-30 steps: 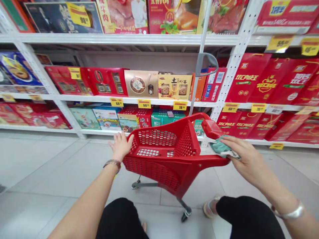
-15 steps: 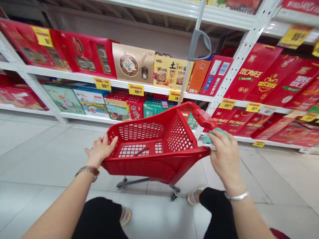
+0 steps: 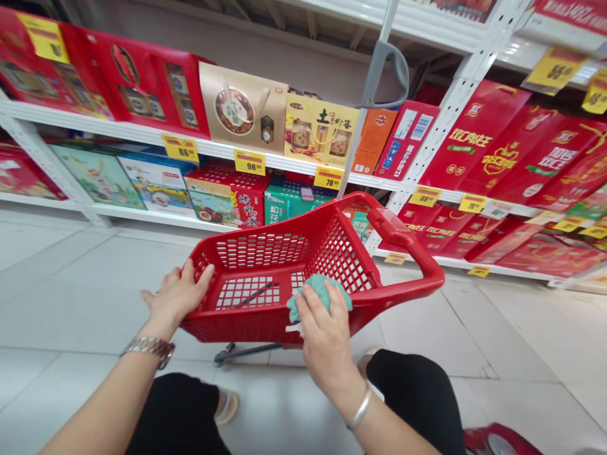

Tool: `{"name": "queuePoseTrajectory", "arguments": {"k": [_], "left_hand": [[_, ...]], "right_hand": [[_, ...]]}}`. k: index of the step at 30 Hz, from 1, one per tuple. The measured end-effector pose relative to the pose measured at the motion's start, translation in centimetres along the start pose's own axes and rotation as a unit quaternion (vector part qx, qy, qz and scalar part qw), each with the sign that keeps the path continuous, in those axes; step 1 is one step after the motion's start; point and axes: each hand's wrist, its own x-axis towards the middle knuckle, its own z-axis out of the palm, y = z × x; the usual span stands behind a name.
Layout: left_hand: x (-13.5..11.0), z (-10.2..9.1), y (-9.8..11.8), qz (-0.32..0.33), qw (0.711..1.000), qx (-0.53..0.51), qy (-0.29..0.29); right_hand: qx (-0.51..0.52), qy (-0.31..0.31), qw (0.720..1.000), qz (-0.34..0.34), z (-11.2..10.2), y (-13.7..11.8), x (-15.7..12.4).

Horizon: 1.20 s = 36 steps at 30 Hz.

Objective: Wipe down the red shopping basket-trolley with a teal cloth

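A red plastic shopping basket on wheels stands on the tiled floor in front of me, with nothing in it. My left hand grips its near left corner, fingers curled over the rim. My right hand presses a teal cloth against the basket's near rim, fingers closed on the cloth. The basket's red grip juts out at the right, and its grey pull handle rises behind. My knees in black trousers show below.
White shelves stacked with red, gold and blue gift boxes and yellow price tags run along the back, close behind the basket. Pale tiled floor stretches left and right. Something red lies at the bottom right edge.
My right hand has slid the cloth from the basket's right end, by the red grip, leftwards to the near rim. My left hand stays on the left corner. The view tilted down.
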Motion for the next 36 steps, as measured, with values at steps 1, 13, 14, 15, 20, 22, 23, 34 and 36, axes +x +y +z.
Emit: {"name": "queuePoseTrajectory", "arguments": {"k": [1,13,14,15,20,22,23,34,36], "left_hand": [[-0.5,0.1,0.5,-0.004,1.000,0.000,-0.006],[-1.0,4.0,2.4,0.034,0.995,-0.054,-0.081],[-0.9,4.4,2.5,0.032,0.994,-0.066,-0.084],[-0.9,4.9,2.8,0.039,0.992,-0.084,-0.084],[-1.5,8.8,5.1,0.136,0.961,-0.231,-0.068],[-1.8,10.2,6.1,0.169,0.947,-0.268,-0.053],[-2.0,10.8,6.5,0.187,0.941,-0.278,-0.041],[-1.5,12.6,6.9,0.339,0.901,-0.264,0.057],[-1.5,12.6,6.8,0.346,0.898,-0.260,0.076]], "right_hand": [[0.012,-0.006,1.000,-0.009,0.6,-0.2,-0.2],[-0.055,-0.030,0.998,0.012,-4.9,10.2,0.8],[-0.074,-0.026,0.997,0.024,-5.6,11.7,1.1],[-0.090,-0.017,0.995,0.034,-6.1,13.1,1.4],[-0.115,0.012,0.993,0.033,-5.4,17.4,1.8],[-0.113,0.014,0.993,0.037,-4.2,17.3,1.4],[-0.108,0.015,0.993,0.041,-3.6,16.8,1.2],[0.016,-0.071,0.997,0.018,2.3,3.3,-0.2],[0.048,-0.101,0.994,-0.012,2.0,2.5,0.1]]}}
